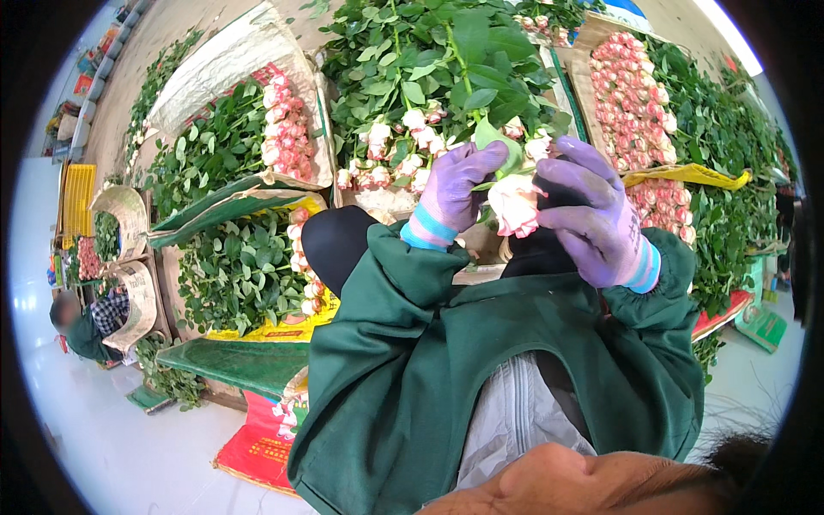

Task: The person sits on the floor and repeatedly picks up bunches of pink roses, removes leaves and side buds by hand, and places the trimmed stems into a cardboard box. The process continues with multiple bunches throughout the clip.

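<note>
Green sleeves (403,343) rise from the lower edge, ending in two purple-gloved hands that work on one pale pink rose (515,206), held up just in front of the leafy bunch of roses (412,94). Judging by the grip, the bloom is being checked or cleaned; what follows likely calls for a delicate pull on outer petals. Left hand (455,189), left of the rose, is curled shut around its stem and leaf. Right hand (592,215) cups the bloom, fingers half closed, touching the petals.
</note>
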{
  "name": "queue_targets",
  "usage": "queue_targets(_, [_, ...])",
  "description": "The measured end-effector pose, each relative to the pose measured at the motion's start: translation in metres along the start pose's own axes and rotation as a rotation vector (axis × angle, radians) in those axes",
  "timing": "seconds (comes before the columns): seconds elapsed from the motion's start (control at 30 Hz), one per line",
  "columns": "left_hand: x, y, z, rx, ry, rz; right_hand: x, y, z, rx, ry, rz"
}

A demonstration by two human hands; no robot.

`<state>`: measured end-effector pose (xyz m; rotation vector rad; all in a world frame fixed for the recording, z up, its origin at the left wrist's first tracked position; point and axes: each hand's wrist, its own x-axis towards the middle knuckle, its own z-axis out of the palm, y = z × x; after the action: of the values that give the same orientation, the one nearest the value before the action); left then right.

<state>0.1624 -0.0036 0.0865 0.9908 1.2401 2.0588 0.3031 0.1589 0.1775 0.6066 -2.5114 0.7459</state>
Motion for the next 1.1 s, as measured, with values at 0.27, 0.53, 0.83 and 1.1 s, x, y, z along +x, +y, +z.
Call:
queue_targets(0.27, [0.005, 0.012, 0.007, -0.351, 0.227, -0.447, 0.006, -0.004, -0.004, -0.052, -0.013, -0.028])
queue_targets(0.53, [-0.004, -0.013, -0.015, -0.665, 0.020, -0.371, 0.006, -0.006, -0.001, -0.170, -0.027, -0.022])
queue_targets(0.83, [-0.009, -0.021, -0.020, -0.669, 0.053, -0.378, 0.014, -0.009, 0.002, -0.178, -0.097, -0.092])
queue_targets(1.1, [-0.012, -0.028, -0.028, -0.723, 0.036, -0.392, 0.018, 0.011, 0.008, -0.051, -0.068, -0.194])
